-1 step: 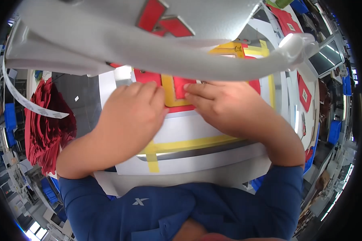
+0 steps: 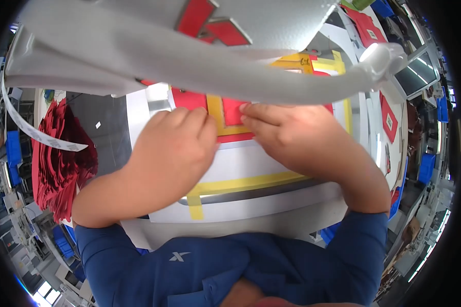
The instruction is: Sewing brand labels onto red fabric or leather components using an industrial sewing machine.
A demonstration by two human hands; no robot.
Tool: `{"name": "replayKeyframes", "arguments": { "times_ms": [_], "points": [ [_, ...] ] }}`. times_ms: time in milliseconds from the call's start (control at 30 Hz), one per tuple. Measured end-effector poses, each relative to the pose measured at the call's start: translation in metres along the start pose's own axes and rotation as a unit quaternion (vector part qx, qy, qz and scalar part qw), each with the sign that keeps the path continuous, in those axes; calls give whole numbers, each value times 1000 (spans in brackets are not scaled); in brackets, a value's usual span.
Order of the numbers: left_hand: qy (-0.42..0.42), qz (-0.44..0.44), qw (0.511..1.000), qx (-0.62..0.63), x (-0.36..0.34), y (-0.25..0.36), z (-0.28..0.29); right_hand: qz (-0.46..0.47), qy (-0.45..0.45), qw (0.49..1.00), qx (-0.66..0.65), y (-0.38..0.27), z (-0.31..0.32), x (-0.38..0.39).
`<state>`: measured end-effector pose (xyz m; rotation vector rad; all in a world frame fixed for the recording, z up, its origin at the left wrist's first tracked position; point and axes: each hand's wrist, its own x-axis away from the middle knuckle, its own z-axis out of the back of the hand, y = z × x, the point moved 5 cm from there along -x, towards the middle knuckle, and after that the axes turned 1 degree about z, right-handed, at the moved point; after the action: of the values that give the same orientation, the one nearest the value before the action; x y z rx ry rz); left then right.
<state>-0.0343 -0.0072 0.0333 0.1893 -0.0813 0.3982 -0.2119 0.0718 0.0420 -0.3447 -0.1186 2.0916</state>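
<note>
A red fabric piece (image 2: 234, 138) lies flat under the machine, with a yellow frame (image 2: 217, 115) on top; more red shows through the frame's window. My left hand (image 2: 176, 148) rests on the left part of the red piece beside the frame. Its fingers are bent and pressed together, the tips turned down out of sight, so what they grip is hidden. My right hand (image 2: 292, 133) lies over the frame's right side, fingers stretched out and tips on the red in the window. Part of the work is hidden behind the machine's white bar (image 2: 230, 82).
A white machine head (image 2: 112, 41) with red emblems overhangs the work. Yellow tape (image 2: 251, 183) crosses white sheets in front. At left stands a stack of red fabric pieces (image 2: 61, 158), near a hanging white printed strip (image 2: 41, 135). More red pieces (image 2: 388, 120) lie at right.
Both hands and the yellow frame with the red piece have shifted slightly to the right. The fingers keep nearly the same pose.
</note>
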Motion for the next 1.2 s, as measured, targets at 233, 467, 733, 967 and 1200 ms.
{"name": "replayKeyframes", "arguments": {
  "times_ms": [233, 467, 733, 967, 1200],
  "points": [
    [83, -126, 988, 27, -3, 24, -15, -67, 39, 996, 44, 24, 28, 22],
    [49, -154, 986, -49, 0, 28, -22, -115, 122, 985, 25, 62, 6, 52],
    [71, -172, 977, -101, -3, 35, -13, -202, 162, 966, -5, 91, 3, 63],
    [65, -283, 919, -268, 9, 32, -15, -222, 177, 958, -33, 90, -3, 64],
    [-21, -89, 990, -107, 18, 21, 5, -199, 198, 959, -34, 75, 22, 57]
  ]
}}
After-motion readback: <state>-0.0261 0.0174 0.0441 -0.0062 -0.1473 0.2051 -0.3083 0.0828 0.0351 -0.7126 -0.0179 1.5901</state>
